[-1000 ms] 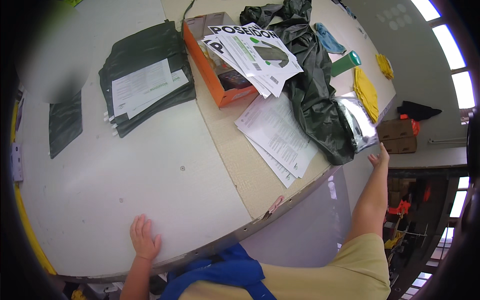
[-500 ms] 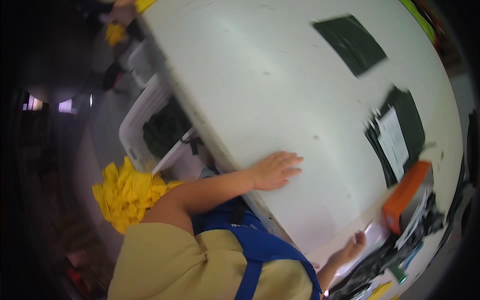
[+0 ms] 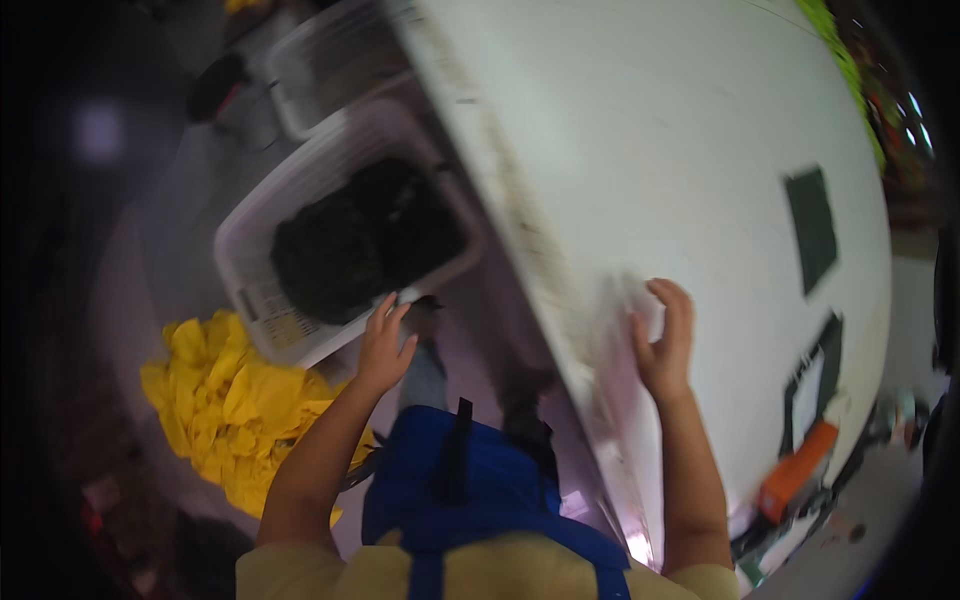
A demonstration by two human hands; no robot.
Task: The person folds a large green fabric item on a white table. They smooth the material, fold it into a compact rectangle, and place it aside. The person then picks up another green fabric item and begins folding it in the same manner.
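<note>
My left hand (image 3: 385, 345) is open, fingers apart, close by the near rim of a white plastic basket (image 3: 250, 215). I cannot tell whether it touches the rim. Inside the basket lies dark green cloth-like material (image 3: 325, 255), bundled together. My right hand (image 3: 668, 345) is over the left part of the white table (image 3: 660, 150), thumb and fingers curved apart with nothing between them. A heap of bright yellow cloth (image 3: 225, 405) sits beside my left forearm.
Another white basket (image 3: 290, 75) stands beyond the first. On the table's right side are a flat dark green piece (image 3: 812, 230), dark pieces under white paper (image 3: 805, 400) and an orange box-like object (image 3: 795, 475). The table edge runs diagonally between my hands.
My view has turned left toward the basket. My left hand has left the tabletop and moved to the basket's rim. My right hand has come from the lower right to the table's left part.
</note>
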